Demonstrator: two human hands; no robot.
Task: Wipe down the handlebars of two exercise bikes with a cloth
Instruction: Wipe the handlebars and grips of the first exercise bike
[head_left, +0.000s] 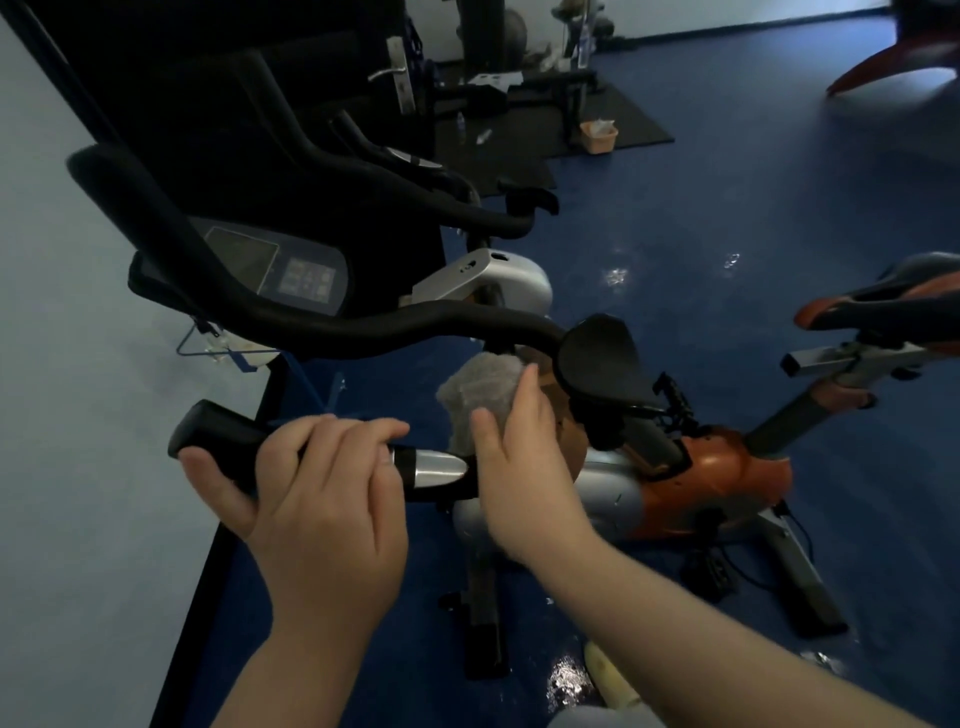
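My left hand (317, 499) grips the near black handlebar grip (218, 436) of the orange and silver exercise bike (696, 483), just left of its silver sensor plate (436, 467). My right hand (524, 457) holds a grey cloth (483, 395) against the bar right of that plate. The bike's far handlebar (311, 322) curves across above, ending in a black elbow pad (597, 358). Its console (280, 270) sits between the bars. A second bike's black handlebars (441, 202) stand behind it.
A pale wall (67, 364) runs along the left. The bike's orange and black saddle (893, 296) is at right. On the blue floor (779, 182) behind lie a black mat (613, 119), a small basket (597, 136) and other gym equipment.
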